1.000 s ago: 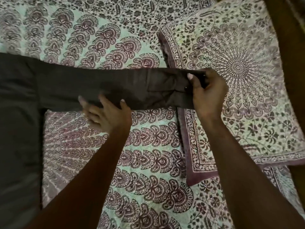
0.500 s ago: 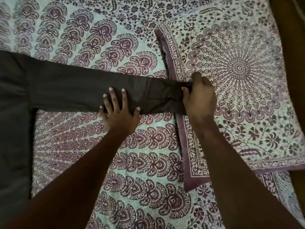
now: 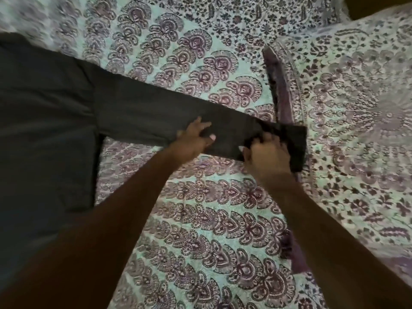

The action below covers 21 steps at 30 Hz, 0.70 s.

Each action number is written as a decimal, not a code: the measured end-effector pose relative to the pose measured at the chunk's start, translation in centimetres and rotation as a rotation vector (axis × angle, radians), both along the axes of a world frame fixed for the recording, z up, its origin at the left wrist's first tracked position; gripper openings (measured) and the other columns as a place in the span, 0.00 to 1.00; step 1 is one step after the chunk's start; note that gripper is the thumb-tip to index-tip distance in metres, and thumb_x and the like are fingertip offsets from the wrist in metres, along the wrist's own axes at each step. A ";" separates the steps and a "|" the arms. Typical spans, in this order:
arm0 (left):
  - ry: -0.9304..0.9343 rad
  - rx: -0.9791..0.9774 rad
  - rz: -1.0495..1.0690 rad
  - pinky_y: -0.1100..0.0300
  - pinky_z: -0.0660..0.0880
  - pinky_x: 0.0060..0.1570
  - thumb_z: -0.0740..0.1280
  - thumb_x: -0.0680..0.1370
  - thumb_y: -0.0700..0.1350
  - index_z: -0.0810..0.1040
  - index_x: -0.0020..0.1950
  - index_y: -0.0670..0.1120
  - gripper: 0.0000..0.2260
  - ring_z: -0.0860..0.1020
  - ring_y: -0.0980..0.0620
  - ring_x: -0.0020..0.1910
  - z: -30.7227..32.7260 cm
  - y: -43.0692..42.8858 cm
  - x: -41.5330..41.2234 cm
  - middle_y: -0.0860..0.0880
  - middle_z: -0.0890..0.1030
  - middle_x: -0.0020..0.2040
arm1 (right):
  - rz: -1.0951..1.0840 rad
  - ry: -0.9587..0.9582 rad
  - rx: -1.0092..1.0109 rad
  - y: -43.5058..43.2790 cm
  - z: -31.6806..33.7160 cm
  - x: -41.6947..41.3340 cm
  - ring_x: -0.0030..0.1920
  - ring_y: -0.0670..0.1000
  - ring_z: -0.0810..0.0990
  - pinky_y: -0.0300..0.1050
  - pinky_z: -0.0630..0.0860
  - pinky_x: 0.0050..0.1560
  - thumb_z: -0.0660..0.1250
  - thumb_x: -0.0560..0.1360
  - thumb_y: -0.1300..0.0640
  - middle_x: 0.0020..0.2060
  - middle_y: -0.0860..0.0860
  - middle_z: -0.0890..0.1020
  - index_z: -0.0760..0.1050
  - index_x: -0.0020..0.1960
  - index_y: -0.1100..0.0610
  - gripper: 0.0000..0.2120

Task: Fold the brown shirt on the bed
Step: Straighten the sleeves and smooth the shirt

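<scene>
The brown shirt lies flat on the bed, its body at the left. One sleeve stretches right across the bedspread, and its cuff ends on the edge of a pillow. My left hand sits on the middle of the sleeve near its lower edge, fingers bent and thumb on the cloth, pinching the fabric. My right hand grips the sleeve just short of the cuff, fingers curled over the cloth. The frame is slightly blurred.
A patterned mint and maroon bedspread covers the bed. A matching pillow lies at the right, with its maroon border beside the cuff. A dark gap shows at the top right corner.
My left hand slid right along the sleeve and went from flat pressing to bent fingers. My right hand shifted from the cuff's end to just before it. The view tilted.
</scene>
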<state>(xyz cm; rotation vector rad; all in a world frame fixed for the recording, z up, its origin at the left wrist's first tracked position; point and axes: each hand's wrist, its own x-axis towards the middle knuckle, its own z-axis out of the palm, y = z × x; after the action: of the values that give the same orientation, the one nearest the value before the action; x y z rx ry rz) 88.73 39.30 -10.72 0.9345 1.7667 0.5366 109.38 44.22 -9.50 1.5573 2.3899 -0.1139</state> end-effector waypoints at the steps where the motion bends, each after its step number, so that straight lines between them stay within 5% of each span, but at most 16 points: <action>1: -0.002 0.109 0.128 0.56 0.72 0.67 0.67 0.84 0.46 0.75 0.75 0.49 0.18 0.76 0.46 0.68 0.3 -0.7 -1.8 0.42 0.73 0.77 | 0.008 0.010 0.025 -0.4 -0.1 -1.3 0.65 0.67 0.73 0.60 0.71 0.66 0.62 0.82 0.49 0.63 0.64 0.77 0.77 0.64 0.63 0.20; 4: 0.491 0.286 0.194 0.50 0.76 0.62 0.65 0.82 0.43 0.80 0.64 0.44 0.12 0.79 0.41 0.63 0.6 -3.9 -8.5 0.41 0.80 0.64 | 0.117 0.157 0.071 -2.0 -0.3 -7.2 0.61 0.69 0.76 0.61 0.73 0.62 0.66 0.81 0.51 0.59 0.66 0.78 0.76 0.63 0.65 0.19; 8: 0.965 0.164 0.176 0.37 0.71 0.64 0.64 0.80 0.42 0.75 0.68 0.42 0.17 0.73 0.34 0.68 -0.8 -8.7 -17.9 0.39 0.74 0.71 | 0.239 0.357 -0.008 -4.0 -0.5 -18.0 0.66 0.66 0.73 0.60 0.71 0.66 0.60 0.84 0.51 0.65 0.64 0.75 0.73 0.69 0.64 0.21; 15: 1.010 0.084 0.119 0.37 0.54 0.79 0.49 0.84 0.62 0.55 0.85 0.54 0.30 0.52 0.46 0.85 -6.3 -15.1 -27.1 0.52 0.52 0.86 | 0.394 0.597 -0.059 -6.1 -3.4 -36.6 0.73 0.65 0.72 0.60 0.73 0.67 0.71 0.74 0.56 0.73 0.64 0.73 0.71 0.74 0.65 0.30; 19: 1.042 0.114 0.139 0.36 0.56 0.79 0.50 0.84 0.59 0.55 0.85 0.54 0.29 0.52 0.47 0.85 -7.2 -15.2 -27.4 0.52 0.52 0.86 | 0.553 0.449 -0.079 -5.7 -5.8 -43.2 0.84 0.56 0.49 0.59 0.57 0.80 0.63 0.83 0.49 0.85 0.53 0.53 0.56 0.84 0.57 0.33; 21: 1.044 0.109 0.151 0.36 0.56 0.78 0.51 0.84 0.58 0.56 0.85 0.53 0.29 0.52 0.48 0.85 -7.1 -15.1 -27.6 0.52 0.52 0.86 | 0.520 0.422 -0.028 -5.0 -7.4 -43.3 0.85 0.55 0.50 0.61 0.54 0.81 0.56 0.85 0.41 0.85 0.50 0.54 0.57 0.84 0.49 0.30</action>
<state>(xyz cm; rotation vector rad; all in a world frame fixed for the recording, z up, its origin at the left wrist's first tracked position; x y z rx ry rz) 61.10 24.22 -17.87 1.2866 2.7709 0.2272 66.13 39.21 -16.88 0.9176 3.0191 -0.3947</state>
